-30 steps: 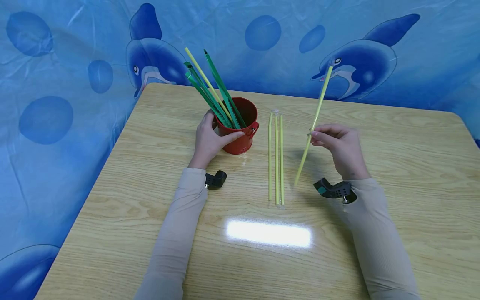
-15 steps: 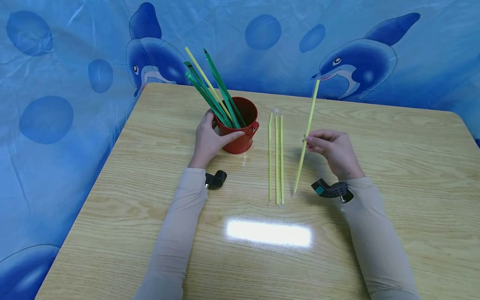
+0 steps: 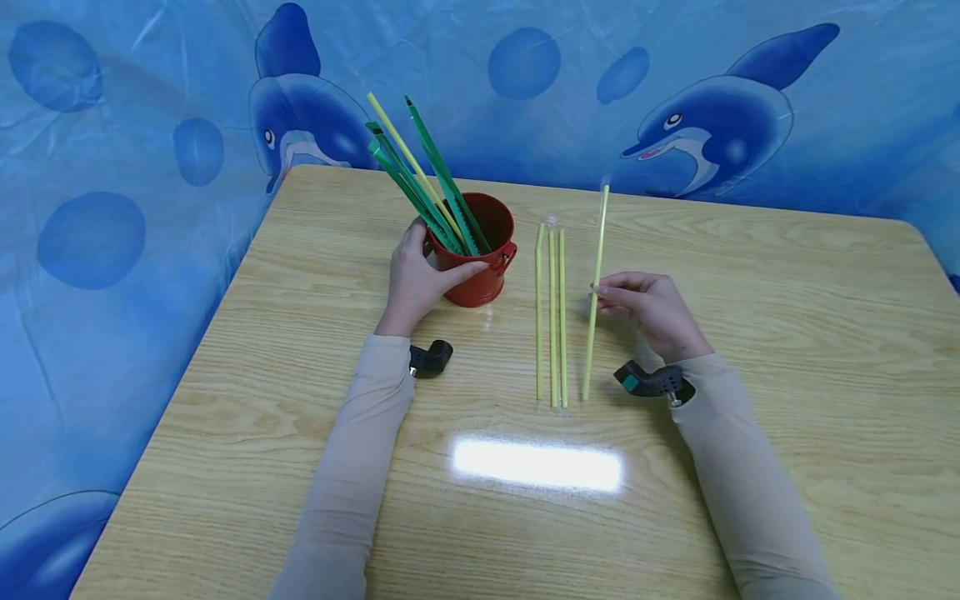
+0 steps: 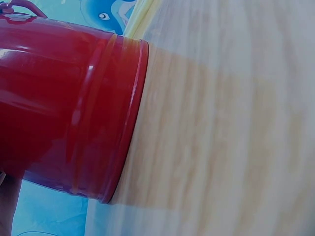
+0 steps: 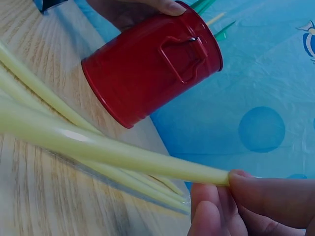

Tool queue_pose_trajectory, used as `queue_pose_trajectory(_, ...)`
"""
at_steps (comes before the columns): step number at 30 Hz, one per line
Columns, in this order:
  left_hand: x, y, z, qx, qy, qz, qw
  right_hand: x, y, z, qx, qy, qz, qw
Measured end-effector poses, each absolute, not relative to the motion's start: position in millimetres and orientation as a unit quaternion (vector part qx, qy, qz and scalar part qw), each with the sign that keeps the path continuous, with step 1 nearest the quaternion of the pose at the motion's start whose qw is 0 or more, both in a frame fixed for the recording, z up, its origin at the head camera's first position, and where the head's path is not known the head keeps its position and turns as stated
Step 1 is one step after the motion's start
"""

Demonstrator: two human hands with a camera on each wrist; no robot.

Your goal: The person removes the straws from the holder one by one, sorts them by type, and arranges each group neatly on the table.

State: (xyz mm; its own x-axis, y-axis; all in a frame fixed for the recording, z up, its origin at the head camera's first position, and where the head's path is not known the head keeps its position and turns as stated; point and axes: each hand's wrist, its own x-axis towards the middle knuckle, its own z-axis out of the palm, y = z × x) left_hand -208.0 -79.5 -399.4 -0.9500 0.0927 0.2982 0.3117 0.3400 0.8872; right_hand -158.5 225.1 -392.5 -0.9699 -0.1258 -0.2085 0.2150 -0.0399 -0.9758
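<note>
Curling round the red bucket [image 3: 480, 288] at upper centre, the left hand [image 3: 416, 279] grips it (presumably for steadiness) while the right hand [image 3: 651, 310], centre-right, pinches a yellow straw [image 3: 591, 342] mid-length beside three straws [image 3: 553, 321] on the tabletop [image 3: 810, 333].

Head cam looks fwd/down over table [image 3: 825, 375]; L/R wrist cams [image 3: 431, 359] [image 3: 654, 384] tilted, close; all 3 share red bucket [image 3: 478, 292].

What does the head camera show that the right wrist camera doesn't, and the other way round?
Only the head view: sleeves, the opening of the red bucket and the bright reflection on the table.
Only the right wrist view: the bucket's handle face-on.
Both: the right hand pinching a yellow straw, more straws, the left hand on the bucket, green strips in it.
</note>
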Motion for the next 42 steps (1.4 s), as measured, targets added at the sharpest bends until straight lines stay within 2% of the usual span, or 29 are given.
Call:
queue_pose_trajectory(30, -208.2, -79.5, -399.2, -0.124, -0.812, -0.562, 0.096, -164.1, 215.5, -409.2, 0.053, 0.772, -0.611, 0.165)
queue_pose_trajectory(42, -208.3, -79.3, -398.9, -0.121, -0.815, -0.56, 0.092, -165.0, 212.2, -412.1, 0.048, 0.803, -0.571, 0.166)
